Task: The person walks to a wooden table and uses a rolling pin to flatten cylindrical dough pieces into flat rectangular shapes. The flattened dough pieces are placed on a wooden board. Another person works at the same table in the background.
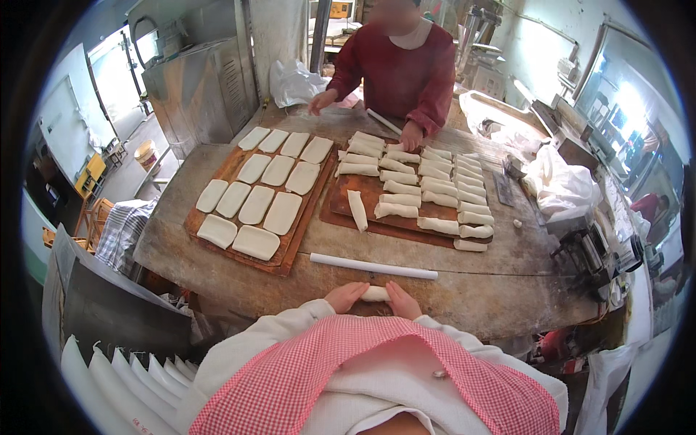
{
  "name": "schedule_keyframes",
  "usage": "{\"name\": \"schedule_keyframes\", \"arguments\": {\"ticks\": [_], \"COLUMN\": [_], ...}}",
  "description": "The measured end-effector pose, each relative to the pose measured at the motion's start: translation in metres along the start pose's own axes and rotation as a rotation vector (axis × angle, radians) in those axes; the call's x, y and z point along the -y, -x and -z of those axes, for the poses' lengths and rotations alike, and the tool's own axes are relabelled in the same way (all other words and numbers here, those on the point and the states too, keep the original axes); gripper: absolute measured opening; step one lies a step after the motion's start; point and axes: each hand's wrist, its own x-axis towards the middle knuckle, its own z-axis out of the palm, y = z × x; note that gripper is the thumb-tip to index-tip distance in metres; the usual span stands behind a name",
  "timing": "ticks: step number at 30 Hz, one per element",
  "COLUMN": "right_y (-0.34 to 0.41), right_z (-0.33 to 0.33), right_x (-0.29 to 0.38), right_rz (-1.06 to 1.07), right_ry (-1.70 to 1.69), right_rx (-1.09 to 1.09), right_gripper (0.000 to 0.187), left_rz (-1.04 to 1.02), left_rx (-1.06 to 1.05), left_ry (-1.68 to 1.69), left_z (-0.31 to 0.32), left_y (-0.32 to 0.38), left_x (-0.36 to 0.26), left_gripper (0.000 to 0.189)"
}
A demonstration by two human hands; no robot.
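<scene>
Between my left hand (347, 297) and my right hand (403, 300) lies a short roll of dough (376, 293) on the wooden table, with a hand at each of its ends. Just beyond it rests a white rolling rod (373, 266). To the left, flat dough pieces (256, 205) lie in rows on a wooden board (280, 269). On the right, rolled dough pieces (399, 210) fill much of another wooden board (353, 187). One separate dough roll (357, 210) lies at that board's near left, set lengthwise away from me.
Across the table (522, 288), a person in a red top (402, 70) has one hand at the rolled dough, beside a second white rod (384, 122). A flat metal scraper (503, 188) and a small dough lump (517, 223) lie at right, near a white plastic bag (560, 176).
</scene>
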Motion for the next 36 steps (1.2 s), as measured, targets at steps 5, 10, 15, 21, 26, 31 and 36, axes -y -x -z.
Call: {"name": "schedule_keyframes", "arguments": {"ticks": [5, 10, 15, 21, 26, 31, 36], "right_y": [0.009, 0.013, 0.011, -0.057, -0.054, -0.045, -0.044], "right_z": [-0.010, -0.009, 0.009, -0.008, -0.043, -0.047, -0.030], "right_x": [-0.001, 0.001, 0.010, 0.010, 0.003, -0.002, -0.006], "right_rz": [0.023, -0.019, 0.169, -0.379, -0.146, -0.192, -0.268], "right_ry": [0.096, 0.017, 0.291, -0.138, -0.138, 0.169, 0.108], "right_rx": [-0.019, 0.037, -0.097, 0.132, -0.225, -0.150, 0.113], "right_gripper": [0.051, 0.052, 0.042, 0.022, 0.031, 0.048, 0.057], "left_rz": [-0.030, 0.056, 0.024, 0.111, 0.069, -0.002, 0.089], "left_rx": [0.143, 0.319, 0.433, 0.104, 0.188, 0.132, 0.274], "left_ry": [-0.074, -0.139, -0.239, 0.191, -0.043, -0.096, -0.108], "left_z": [-0.012, -0.015, 0.006, -0.013, -0.038, -0.033, -0.007], "left_y": [0.021, 0.039, 0.024, -0.030, -0.029, -0.026, -0.044], "left_x": [0.008, 0.007, 0.006, -0.006, -0.004, 0.002, -0.001], "left_gripper": [0.075, 0.086, 0.084, 0.074, 0.087, 0.094, 0.088]}}
